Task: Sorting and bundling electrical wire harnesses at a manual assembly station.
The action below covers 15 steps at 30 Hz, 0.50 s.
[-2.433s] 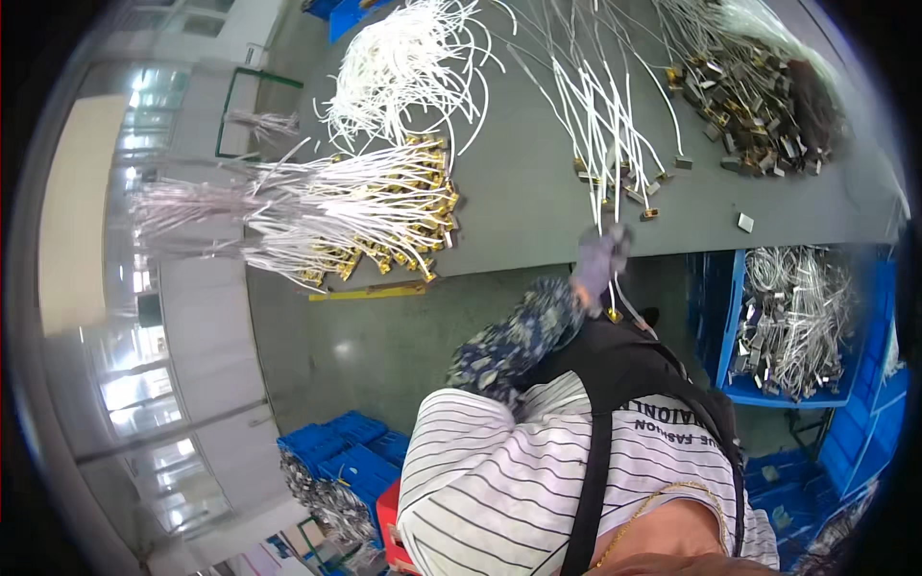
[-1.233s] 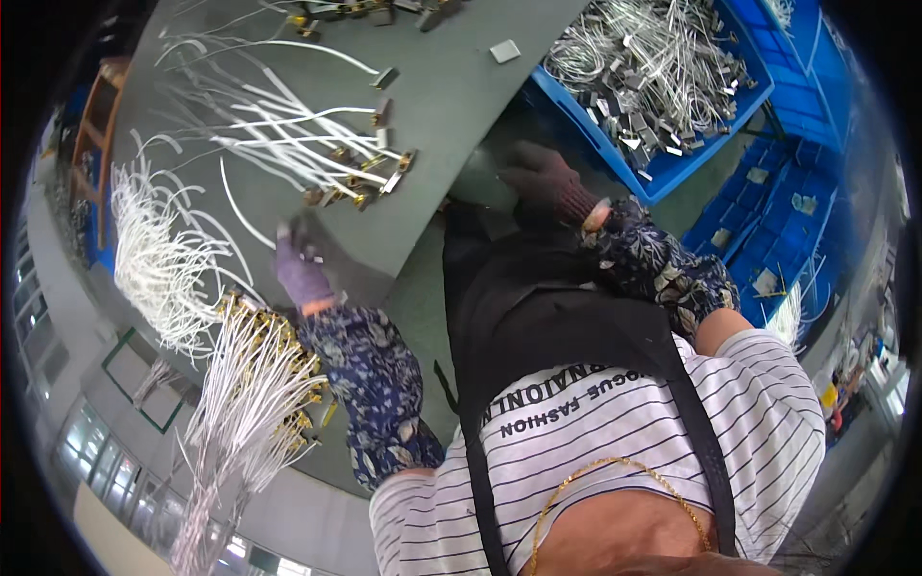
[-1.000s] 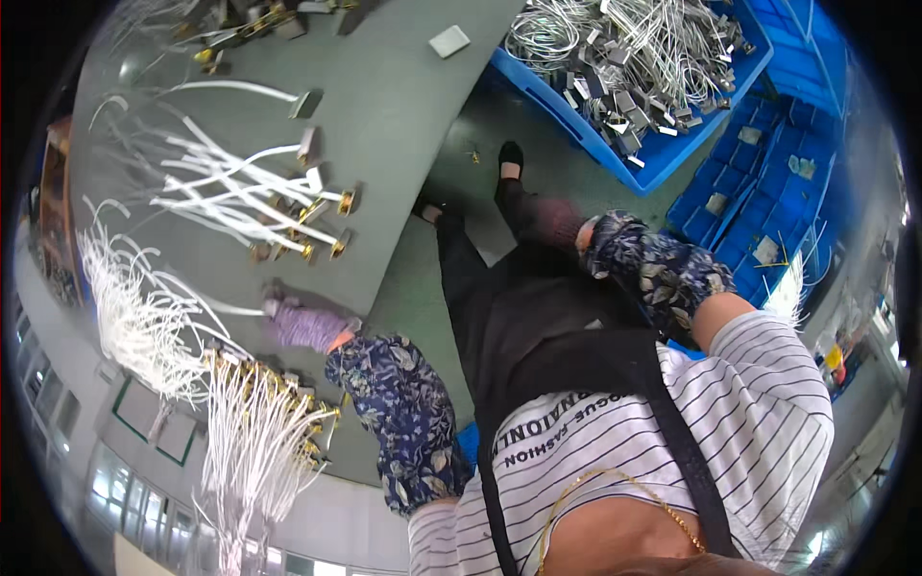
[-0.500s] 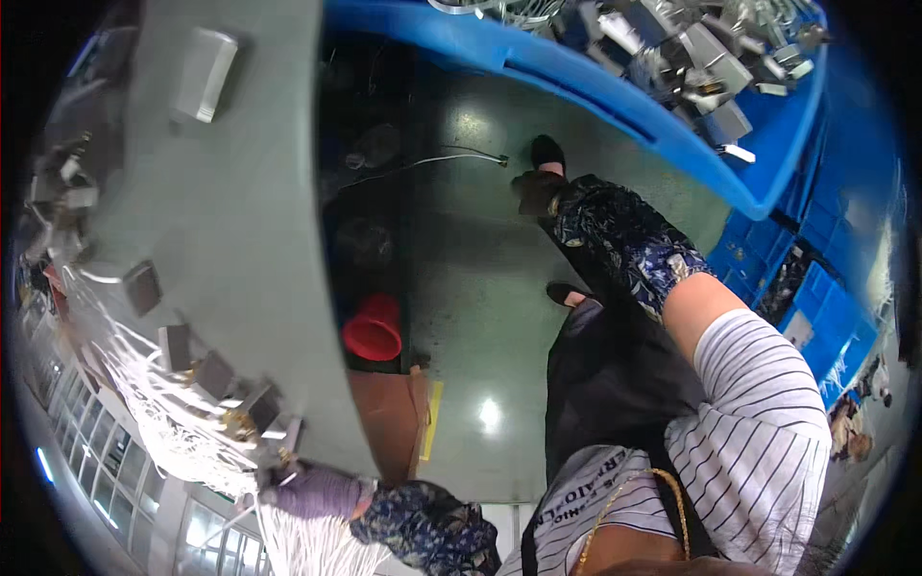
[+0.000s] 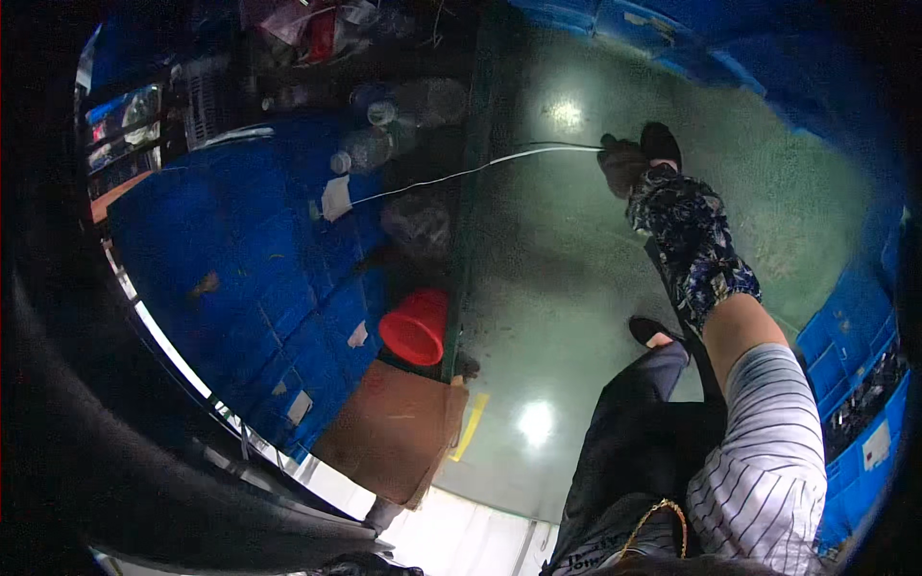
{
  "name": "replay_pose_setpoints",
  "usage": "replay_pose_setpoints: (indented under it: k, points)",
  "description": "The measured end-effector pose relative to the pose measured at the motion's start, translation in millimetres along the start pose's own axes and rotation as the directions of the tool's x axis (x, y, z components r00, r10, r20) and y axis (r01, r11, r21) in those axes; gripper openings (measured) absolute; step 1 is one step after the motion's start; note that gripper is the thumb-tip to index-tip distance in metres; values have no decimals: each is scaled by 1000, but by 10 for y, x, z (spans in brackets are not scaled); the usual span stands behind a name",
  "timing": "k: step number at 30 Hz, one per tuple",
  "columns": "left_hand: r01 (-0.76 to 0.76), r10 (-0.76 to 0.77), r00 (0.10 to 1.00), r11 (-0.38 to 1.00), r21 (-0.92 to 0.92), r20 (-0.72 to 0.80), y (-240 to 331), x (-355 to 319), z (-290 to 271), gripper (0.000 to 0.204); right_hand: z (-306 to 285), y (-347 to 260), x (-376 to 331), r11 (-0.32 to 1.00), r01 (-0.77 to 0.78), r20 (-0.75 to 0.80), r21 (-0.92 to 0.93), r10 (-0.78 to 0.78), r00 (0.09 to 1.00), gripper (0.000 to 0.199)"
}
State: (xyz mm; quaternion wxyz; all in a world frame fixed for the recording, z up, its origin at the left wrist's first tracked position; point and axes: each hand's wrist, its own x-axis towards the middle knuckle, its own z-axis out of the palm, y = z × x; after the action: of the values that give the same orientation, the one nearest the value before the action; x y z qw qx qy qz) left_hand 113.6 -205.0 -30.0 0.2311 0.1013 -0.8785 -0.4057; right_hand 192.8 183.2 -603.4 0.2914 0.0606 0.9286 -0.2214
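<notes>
Low over the green floor, my right hand (image 5: 623, 169) in a dark brown glove is closed at the end of a thin white cable (image 5: 480, 169). Its fingers cover that end of the cable. From there the cable runs left to the blue crates under the bench, beside a pale label. A dark floral oversleeve (image 5: 687, 226) covers my right forearm. At the lower edge, only a greyish-purple bit of my left hand (image 5: 383, 516) seems to show beside the dark bench edge. Its fingers are hidden.
A red bucket (image 5: 413, 328) stands by a brown cardboard box (image 5: 394, 427). Stacked blue crates (image 5: 240, 250) and clear plastic bottles (image 5: 370, 152) sit to the left. The dark bench edge (image 5: 192, 451) curves across the lower left. More blue crates (image 5: 855, 336) stand at right; my shoes (image 5: 660, 144) are near the cable.
My right hand has reached the cable end on the floor and taken hold of it. The view has dropped below the grey benchtop; my left hand is now mostly hidden.
</notes>
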Motion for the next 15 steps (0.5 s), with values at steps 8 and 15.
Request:
replay_pose_setpoints:
  k: [8, 15]
  points:
    - [-70, 67, 996, 996, -49, -53, -17, 95, -68, 37, 155, 604, -1075, 987, 119, -1, -107, -120, 993, 17]
    - [133, -132, 988, 991, 7, -85, -203, 287, -22, 26, -1001, 912, -4466, 953, -288, 478, -89, 295, 827, 16]
